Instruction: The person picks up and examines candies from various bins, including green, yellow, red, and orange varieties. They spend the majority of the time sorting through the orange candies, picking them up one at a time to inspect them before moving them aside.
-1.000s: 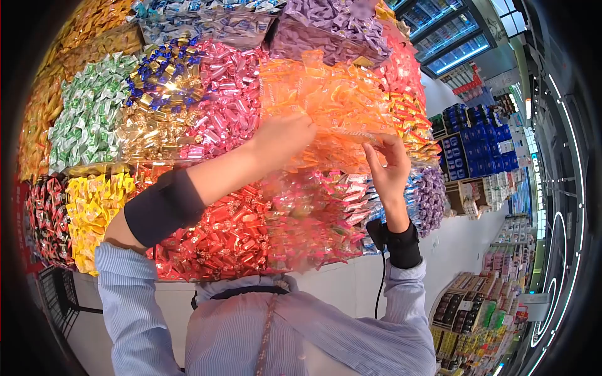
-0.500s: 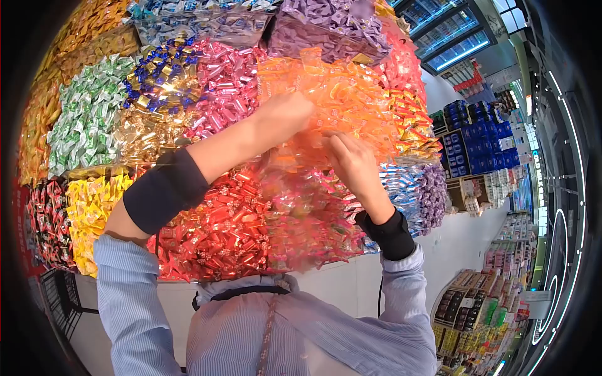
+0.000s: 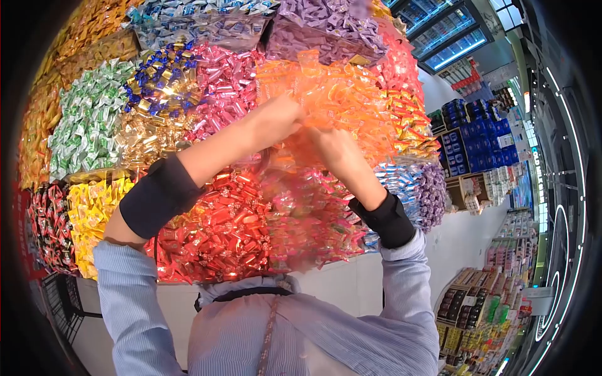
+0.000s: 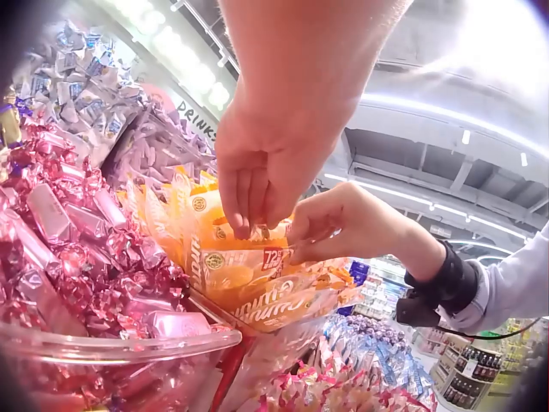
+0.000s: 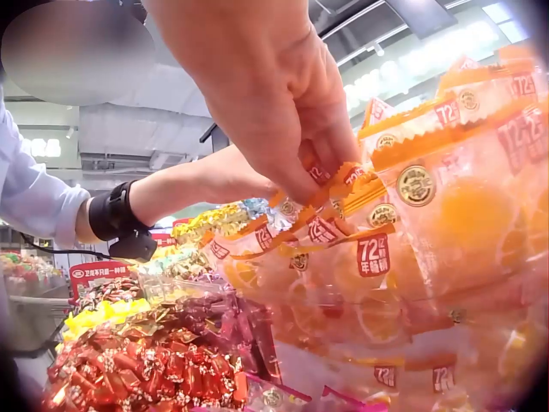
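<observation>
A mound of orange-wrapped candy packets point(image 3: 351, 103), clear with orange edges and printed orange slices, fills the bin before both hands. My left hand point(image 3: 279, 119) comes in from the left and pinches at the packets' upper edges; in the left wrist view its fingers point(image 4: 253, 202) point down among them. Close beside it, my right hand point(image 3: 335, 150) pinches a packet's top edge between thumb and fingers, plain in the right wrist view, where the hand point(image 5: 283, 112) hangs over the row. The red "72" label point(image 5: 374, 255) shows on a packet under it.
Pink foil candies point(image 3: 229, 75) adjoin on the left, behind a clear bin rim point(image 4: 129, 345). Red candies point(image 3: 219, 232) lie nearer the body, purple ones point(image 3: 329, 31) farther off. A black wire cart point(image 3: 63, 301) stands at the lower left, store shelves point(image 3: 480, 307) at the right.
My right hand has moved left from the right side of the orange packets to beside my left hand. The left hand has shifted slightly left and toward the body.
</observation>
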`<state>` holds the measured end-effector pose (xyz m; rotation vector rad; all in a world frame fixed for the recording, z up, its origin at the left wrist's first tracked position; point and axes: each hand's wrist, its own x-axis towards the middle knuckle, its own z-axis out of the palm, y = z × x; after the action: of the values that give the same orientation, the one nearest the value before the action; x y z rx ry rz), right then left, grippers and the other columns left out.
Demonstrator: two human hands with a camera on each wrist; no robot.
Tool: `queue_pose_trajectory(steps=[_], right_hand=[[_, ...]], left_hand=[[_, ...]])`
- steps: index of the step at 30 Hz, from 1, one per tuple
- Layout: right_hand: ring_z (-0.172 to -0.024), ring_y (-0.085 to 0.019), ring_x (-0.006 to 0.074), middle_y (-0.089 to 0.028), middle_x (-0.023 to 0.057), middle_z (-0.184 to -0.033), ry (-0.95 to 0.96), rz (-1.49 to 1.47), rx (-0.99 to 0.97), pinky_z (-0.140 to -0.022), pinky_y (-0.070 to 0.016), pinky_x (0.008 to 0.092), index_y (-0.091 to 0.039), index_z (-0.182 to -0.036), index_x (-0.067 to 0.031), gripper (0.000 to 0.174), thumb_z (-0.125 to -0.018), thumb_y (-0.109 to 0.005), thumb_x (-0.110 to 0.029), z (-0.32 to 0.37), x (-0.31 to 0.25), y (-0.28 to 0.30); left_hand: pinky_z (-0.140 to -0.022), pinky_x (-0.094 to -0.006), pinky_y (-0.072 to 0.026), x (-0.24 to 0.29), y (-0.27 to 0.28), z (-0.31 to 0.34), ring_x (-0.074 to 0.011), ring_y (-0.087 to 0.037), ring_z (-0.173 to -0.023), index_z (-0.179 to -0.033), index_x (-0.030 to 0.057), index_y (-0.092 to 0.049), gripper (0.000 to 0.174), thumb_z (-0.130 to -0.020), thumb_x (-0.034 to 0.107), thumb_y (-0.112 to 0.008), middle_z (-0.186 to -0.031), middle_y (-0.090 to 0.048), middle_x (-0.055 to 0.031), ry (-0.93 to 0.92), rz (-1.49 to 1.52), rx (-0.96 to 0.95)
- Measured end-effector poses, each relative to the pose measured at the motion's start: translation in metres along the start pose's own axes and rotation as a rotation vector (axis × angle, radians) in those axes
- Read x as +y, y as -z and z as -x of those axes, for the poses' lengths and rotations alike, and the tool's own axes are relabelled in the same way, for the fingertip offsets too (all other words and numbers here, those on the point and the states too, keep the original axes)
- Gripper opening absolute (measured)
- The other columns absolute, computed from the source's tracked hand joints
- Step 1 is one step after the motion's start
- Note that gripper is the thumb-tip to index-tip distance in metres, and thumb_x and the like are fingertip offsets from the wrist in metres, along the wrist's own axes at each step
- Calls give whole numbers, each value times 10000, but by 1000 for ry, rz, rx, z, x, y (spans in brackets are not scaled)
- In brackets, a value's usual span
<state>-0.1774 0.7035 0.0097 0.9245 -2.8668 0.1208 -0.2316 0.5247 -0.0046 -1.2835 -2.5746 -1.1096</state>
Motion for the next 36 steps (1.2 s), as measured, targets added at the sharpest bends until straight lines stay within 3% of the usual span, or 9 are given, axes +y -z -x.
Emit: queue_pose_trajectory(steps=[5, 10, 13, 17, 20, 24, 29, 36], right_hand=[[-712, -593, 291, -560, 117, -701, 52, 115, 102, -569, -479, 386, -522, -747, -25, 51, -707, -515, -55, 13, -10, 8], [-723, -586, 290, -548, 113, -699, 21, 98, 75, -592, -475, 391, -523, -720, -27, 64, -697, -546, -82, 14, -5, -6], [-738, -584, 302, -564, 122, -735, -44, -37, 45, -608, -470, 399, -552, -771, -28, 99, -730, -571, -115, 17, -6, 3], [-833, -600, 301, -626, 122, -903, -94, -215, 182, -690, -484, 363, -609, -940, -34, 165, -786, -598, -93, 35, -7, 27], [-846, -592, 307, -611, 135, -902, -66, -292, 367, -711, -478, 365, -596, -962, -42, 197, -772, -608, -91, 35, -1, 36], [-853, -593, 303, -604, 131, -910, -136, -388, 352, -717, -474, 346, -585, -971, -42, 208, -764, -603, -39, 32, 5, 34], [-862, -589, 304, -599, 135, -921, -50, -377, 356, -717, -474, 340, -575, -975, -23, 225, -752, -596, 5, 28, 9, 31], [-884, -590, 293, -607, 123, -961, -62, -455, 298, -739, -472, 334, -578, -984, -29, 247, -744, -593, 28, 25, 16, 31]], left_hand=[[-636, -383, -469, 10, -4, 14, -328, -602, -705, -825, -4, -652, 121, -726, 51, -610, -725, -607, -188, 7, -36, 52], [-642, -379, -471, 11, -10, 14, -327, -600, -698, -816, -4, -651, 115, -730, 64, -617, -714, -605, -181, -59, -10, 94], [-634, -378, -472, 6, 3, 16, -321, -604, -689, -824, 1, -650, 123, -747, 91, -618, -726, -611, -181, -10, 29, -38], [-630, -370, -473, -25, 55, -2, -309, -614, -692, -847, 12, -647, 147, -763, 129, -618, -746, -622, -178, 167, -123, 122], [-632, -367, -476, -78, 82, -28, -301, -620, -698, -870, 21, -646, 158, -765, 135, -613, -751, -627, -171, 228, -253, 178], [-667, -380, -480, -115, 73, -54, -313, -619, -748, -906, 35, -642, 180, -759, 130, -603, -785, -632, -173, 307, -326, 102], [-727, -396, -474, -152, 43, -80, -335, -604, -830, -927, 44, -638, 203, -744, 124, -603, -857, -629, -184, 363, -400, 4], [-698, -387, -481, -144, 39, -82, -296, -616, -807, -901, 73, -650, 199, -711, 128, -635, -826, -640, -142, 299, -451, 41]])
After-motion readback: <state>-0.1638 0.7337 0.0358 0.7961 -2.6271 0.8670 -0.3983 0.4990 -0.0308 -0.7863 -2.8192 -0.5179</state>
